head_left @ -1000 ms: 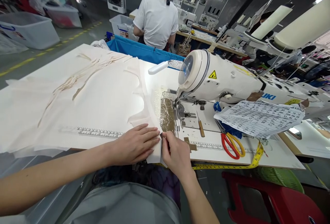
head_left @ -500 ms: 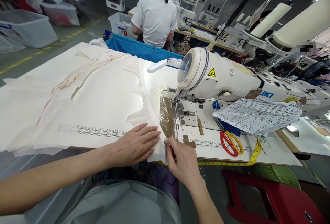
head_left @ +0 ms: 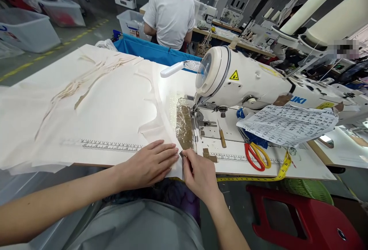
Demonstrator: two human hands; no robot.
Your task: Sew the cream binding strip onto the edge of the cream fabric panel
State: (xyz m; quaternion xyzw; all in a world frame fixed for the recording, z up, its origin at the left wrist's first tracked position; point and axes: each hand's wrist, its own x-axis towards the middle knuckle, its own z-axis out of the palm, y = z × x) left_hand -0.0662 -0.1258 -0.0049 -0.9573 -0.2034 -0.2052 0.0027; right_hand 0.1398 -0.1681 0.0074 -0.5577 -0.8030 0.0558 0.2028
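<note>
My left hand (head_left: 152, 162) lies flat, fingers stretched out, on a pale fabric strip (head_left: 163, 127) near the table's front edge. Just right of it, my right hand (head_left: 198, 169) is closed at the strip's edge. A small dark thing shows at its fingertips, too small to name. Beyond the hands stands a white sewing machine (head_left: 247, 85), its needle area above a brown taped patch (head_left: 184, 127). More thin pale fabric (head_left: 77, 85) lies in folds on the left of the white table (head_left: 115, 119).
Right of the hands lie red and yellow scissors (head_left: 254, 157), a wooden-handled awl (head_left: 222, 138) and a yellow tape measure (head_left: 283, 167). A written sheet (head_left: 290, 125) hangs by the machine. A red stool (head_left: 310, 219) is at lower right. A person in white (head_left: 169, 16) sits beyond a blue cloth bin (head_left: 152, 48).
The whole view has shifted slightly, with the table and machine a little further left and up. Both hands keep nearly the same place on the fabric.
</note>
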